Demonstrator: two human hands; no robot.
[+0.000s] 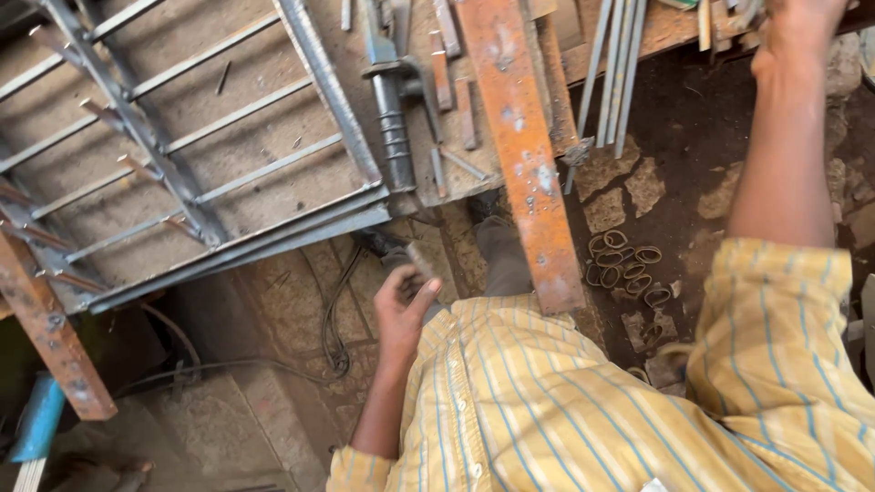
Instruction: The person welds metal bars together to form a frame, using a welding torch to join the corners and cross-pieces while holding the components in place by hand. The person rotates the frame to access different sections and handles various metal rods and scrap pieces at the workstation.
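Note:
My left hand hangs in front of my yellow striped shirt, fingers loosely curled and thumb out, with nothing seen in it. It is just below the near edge of a grey metal grille frame lying on the workbench. My right hand is stretched up to the top right, at the bench's edge near a bundle of thin steel rods. Its fingers are cut off by the picture's edge. A long rusty orange flat bar leans between my two arms.
A grey clamp-like tool and short metal pieces lie on the bench beside the grille. Several metal rings sit on the dirt floor. A dark cable runs across the stone floor. A rusty beam and a blue object stand at lower left.

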